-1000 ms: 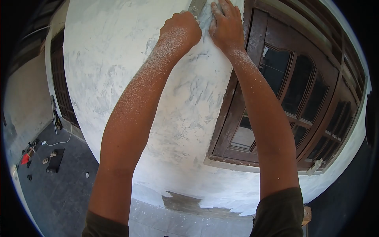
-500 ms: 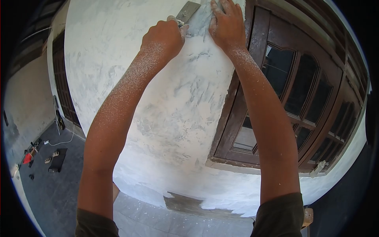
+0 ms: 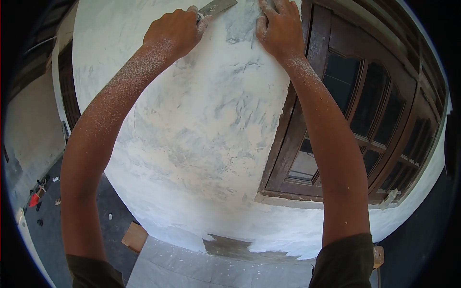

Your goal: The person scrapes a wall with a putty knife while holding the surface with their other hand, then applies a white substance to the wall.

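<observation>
My left hand (image 3: pixel 175 31) is closed around the handle of a putty knife (image 3: pixel 218 6), whose flat metal blade lies close to the white-coated wall (image 3: pixel 206 125). My right hand (image 3: pixel 282 25) rests against the wall beside the window frame, fingers stretched out and apart, holding nothing that I can see. White dust covers both hands and forearms. Grey streaks show through the wall's coating, and a bluish-grey patch (image 3: pixel 240 28) lies between my hands. The top of the view cuts off some of my right fingertips.
A brown wooden window (image 3: pixel 314 96) with glass panes stands on the right. Low on the wall is a bare grey-brown patch (image 3: pixel 230 246). White specks dot the tiled surface (image 3: pixel 192 271) below. A wooden block (image 3: pixel 135 237) and a red item (image 3: pixel 33 200) are at lower left.
My left hand has moved left with the putty knife, and the blade has turned closer to level. My right hand stays nearly in place. The view has shifted slightly, revealing the wooden block.
</observation>
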The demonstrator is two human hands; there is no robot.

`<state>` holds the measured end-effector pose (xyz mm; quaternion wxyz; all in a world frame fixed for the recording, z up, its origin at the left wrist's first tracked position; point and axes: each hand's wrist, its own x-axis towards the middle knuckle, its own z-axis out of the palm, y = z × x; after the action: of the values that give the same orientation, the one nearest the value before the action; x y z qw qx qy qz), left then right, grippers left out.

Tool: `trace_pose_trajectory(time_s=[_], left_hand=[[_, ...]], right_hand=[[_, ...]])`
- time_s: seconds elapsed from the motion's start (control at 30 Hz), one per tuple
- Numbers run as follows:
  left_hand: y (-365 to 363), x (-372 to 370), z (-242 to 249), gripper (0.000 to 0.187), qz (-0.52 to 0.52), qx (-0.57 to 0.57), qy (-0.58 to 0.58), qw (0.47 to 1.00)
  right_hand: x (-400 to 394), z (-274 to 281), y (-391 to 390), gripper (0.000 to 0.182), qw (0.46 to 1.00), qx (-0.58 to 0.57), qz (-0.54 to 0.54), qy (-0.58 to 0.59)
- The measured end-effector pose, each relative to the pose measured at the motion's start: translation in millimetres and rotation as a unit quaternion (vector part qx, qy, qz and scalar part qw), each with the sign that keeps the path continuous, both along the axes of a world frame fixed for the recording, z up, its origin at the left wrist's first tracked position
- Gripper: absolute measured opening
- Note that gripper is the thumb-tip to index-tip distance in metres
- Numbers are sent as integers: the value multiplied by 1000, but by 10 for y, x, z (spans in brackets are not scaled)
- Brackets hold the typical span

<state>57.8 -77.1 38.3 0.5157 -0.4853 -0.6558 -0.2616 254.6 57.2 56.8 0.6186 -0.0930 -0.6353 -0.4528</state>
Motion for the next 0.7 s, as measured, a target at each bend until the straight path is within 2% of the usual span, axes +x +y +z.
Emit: trace_pose_trajectory(time_s=[0.03,0.07,0.13,0.27,0.33,0.37,0.43,0.47,0.6,0.7], left_hand=[[-46,38,6,41,-3,8,-4,1000],[-90,86,81,41,-4,8,-3,1000],[-347,339,291,36,-26,-112,-130,985],[-284,215,351,41,-7,-107,-85,991],[-410,166,197,41,-7,-38,-10,999],[-403,160,217,41,-9,-41,-9,999],[-477,227,321,41,22,-110,-93,989],[-588,302,362,41,-7,-159,-120,980],[-352,135,449,41,22,-132,-82,988],[-280,210,548,41,2,-103,-66,993]], right_hand=[[5,1,-1,48,1000,0,-2,2],[6,0,-6,48,1000,-2,-1,2],[-20,10,1,48,1000,0,3,1],[-9,24,11,48,1000,9,-5,6],[-1,3,2,48,1000,3,-7,4],[-1,2,3,48,1000,0,-2,1],[6,-4,4,49,1000,-2,1,2],[3,-3,7,49,1000,-2,-2,4],[-21,0,-13,49,1000,-6,-15,9],[-15,3,-32,49,1000,-6,-24,6]])
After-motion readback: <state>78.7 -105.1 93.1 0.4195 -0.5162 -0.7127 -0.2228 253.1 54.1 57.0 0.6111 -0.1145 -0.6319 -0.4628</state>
